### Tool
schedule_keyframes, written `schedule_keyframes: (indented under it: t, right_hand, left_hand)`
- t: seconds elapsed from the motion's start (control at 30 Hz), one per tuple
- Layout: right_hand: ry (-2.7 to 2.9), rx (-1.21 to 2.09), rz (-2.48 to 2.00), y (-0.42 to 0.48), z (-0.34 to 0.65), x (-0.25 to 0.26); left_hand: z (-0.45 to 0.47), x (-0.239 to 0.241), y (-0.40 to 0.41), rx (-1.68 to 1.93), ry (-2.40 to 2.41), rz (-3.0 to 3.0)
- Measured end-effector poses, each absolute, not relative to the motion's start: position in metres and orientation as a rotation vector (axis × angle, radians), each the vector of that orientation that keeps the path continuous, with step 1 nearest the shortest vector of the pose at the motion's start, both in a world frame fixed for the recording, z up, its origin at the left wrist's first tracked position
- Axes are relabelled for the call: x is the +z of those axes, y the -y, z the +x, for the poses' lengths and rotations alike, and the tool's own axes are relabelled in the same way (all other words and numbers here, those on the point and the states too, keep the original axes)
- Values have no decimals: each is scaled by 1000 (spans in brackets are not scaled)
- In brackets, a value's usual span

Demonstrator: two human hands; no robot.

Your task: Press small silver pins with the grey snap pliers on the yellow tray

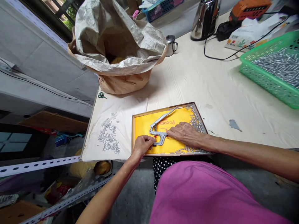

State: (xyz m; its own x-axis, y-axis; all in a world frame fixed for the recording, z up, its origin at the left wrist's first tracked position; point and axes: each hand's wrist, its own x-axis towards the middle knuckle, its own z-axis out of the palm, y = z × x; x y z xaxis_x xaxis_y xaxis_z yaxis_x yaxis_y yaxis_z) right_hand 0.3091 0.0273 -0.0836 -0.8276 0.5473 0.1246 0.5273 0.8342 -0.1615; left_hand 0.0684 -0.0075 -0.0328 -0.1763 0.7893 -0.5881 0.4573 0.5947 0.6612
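Observation:
A grey hand press [161, 137] with a C-shaped frame and a raised long lever [163, 117] stands in a shallow tray [133, 132] lined with yellow printed sheet. My left hand [142, 145] is at the press's lower jaw, thumb and fingertips pinched together; whatever is between them is too small to make out. On the other side of the frame, my right hand [184, 134] has its fingers curled, their tips by the press body. What they hold, if anything, is hidden. Small metal pins [197, 123] lie along the tray's right and near sides.
Loose metal pins [109, 137] are spread on a white cloth [93, 146] to the left. Behind stand a large woven sack [126, 82], a lidded metal cup [171, 46] and a kettle [203, 21]. A green basket [263, 81] of metal pieces is at right; small scissors [102, 95] lie left.

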Motion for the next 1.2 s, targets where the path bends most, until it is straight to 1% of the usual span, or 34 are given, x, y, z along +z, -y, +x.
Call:
schedule_keyframes:
  t: [0.2, 0.33, 0.5, 0.73, 0.9, 0.97, 1.07, 1.13, 1.2]
  right_hand:
    - [2892, 180, -892, -30, 307, -82]
    - [2852, 188, -978, -44, 311, -66]
    - [2769, 84, -1030, -72, 317, -50]
    - [2891, 175, -970, -80, 307, -54]
    - [2838, 185, -966, -73, 307, -53]
    - [2794, 227, -949, -69, 310, -53]
    - [2749, 290, -893, -61, 312, -55]
    - [2741, 309, -851, -55, 311, -57]
    - [2733, 318, -824, -50, 309, -58]
  left_hand:
    - [73, -26, 5, 295, -1784, 999]
    - [76, -25, 4, 297, -1805, 946]
    - [77, -25, 6, 324, -1842, 935]
    - [78, -24, 6, 292, -1845, 959]
    - [76, -25, 7, 253, -1852, 967]
    - [76, -24, 12, 217, -1888, 1118]
    - [80, -21, 20, 261, -1970, 1649]
    - [88, -19, 20, 321, -1914, 2007]
    - [98, -20, 13, 304, -1765, 2241]
